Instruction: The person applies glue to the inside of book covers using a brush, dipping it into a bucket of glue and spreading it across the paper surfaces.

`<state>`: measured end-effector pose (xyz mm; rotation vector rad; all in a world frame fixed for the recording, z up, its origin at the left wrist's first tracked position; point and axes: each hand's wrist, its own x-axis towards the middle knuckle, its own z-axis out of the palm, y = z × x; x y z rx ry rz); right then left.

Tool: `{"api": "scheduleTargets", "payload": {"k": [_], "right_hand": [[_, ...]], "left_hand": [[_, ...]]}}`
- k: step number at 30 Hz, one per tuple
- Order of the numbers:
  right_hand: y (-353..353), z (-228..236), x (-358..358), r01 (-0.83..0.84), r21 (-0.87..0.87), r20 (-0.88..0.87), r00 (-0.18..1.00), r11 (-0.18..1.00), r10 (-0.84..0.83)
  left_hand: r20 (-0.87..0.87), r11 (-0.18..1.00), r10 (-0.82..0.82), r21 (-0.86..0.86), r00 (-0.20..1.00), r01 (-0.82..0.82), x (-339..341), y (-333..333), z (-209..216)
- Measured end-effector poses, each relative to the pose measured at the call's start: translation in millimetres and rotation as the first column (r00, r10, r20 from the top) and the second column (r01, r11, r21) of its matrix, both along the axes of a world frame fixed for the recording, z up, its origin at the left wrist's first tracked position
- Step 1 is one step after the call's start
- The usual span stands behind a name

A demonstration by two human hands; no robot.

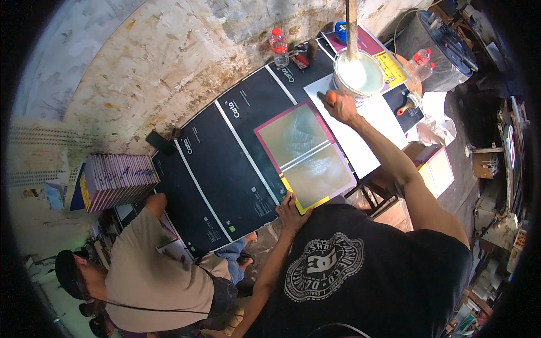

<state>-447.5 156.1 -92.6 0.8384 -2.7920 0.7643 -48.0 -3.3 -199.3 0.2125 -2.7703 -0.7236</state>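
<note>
An unfolded book cover [309,159] lies on the table, its grey boards edged in magenta and yellow, with a shiny smear over the upper part. My left hand [290,215] rests at the cover's near left corner, fingers apart on its edge. Farther right, my right hand [342,110] is closed round an orange-handled tool [332,97]. Its dark end points left, and its exact kind is hard to make out. Just beyond that hand stands a white bucket [359,76] of milky paste, with a wooden stick [352,31] upright at its far side.
Black printed sheets [217,169] cover the table, with a white sheet [366,149] under my right arm. A tall stack of books [121,181] and another person [152,270] are at left. A water bottle [279,49], an orange-handled brush [408,105] and a large drum [437,53] stand around.
</note>
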Motion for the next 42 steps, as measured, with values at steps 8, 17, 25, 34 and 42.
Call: {"api": "scheduleTargets", "payload": {"k": [8, 17, 25, 34, 42], "right_hand": [[25.3, 12.0, 64.4, -0.103, 0.027, 0.411, 0.908, 0.994, 0.083], [19.5, -2.0, 138.2, -0.026, -0.161, 0.102, 0.994, 0.987, 0.042], [17.3, 24.1, 132.2, 0.383, -0.321, 0.321, 0.904, 0.866, -0.281], [-14.8, -39.2, 187.3, 0.321, -0.111, 0.438, 0.865, 0.941, -0.243], [68.5, 11.5, 181.9, 0.415, -0.339, 0.251, 0.905, 0.844, -0.345]], "left_hand": [[-0.075, 1.0, -0.008, -0.008, 0.997, 0.007, 5.6, 1.3, -2.2], [-0.058, 0.997, 0.019, -0.075, 0.998, -0.023, 6.4, 1.8, 0.2], [-0.053, 1.0, 0.023, 0.008, 0.998, -0.023, 7.2, 4.6, -2.8], [0.048, 0.997, 0.051, -0.064, 0.998, -0.048, 9.9, 6.1, 1.0], [0.044, 0.999, -0.054, -0.006, 0.998, 0.054, 7.3, -7.4, 25.1]]}}
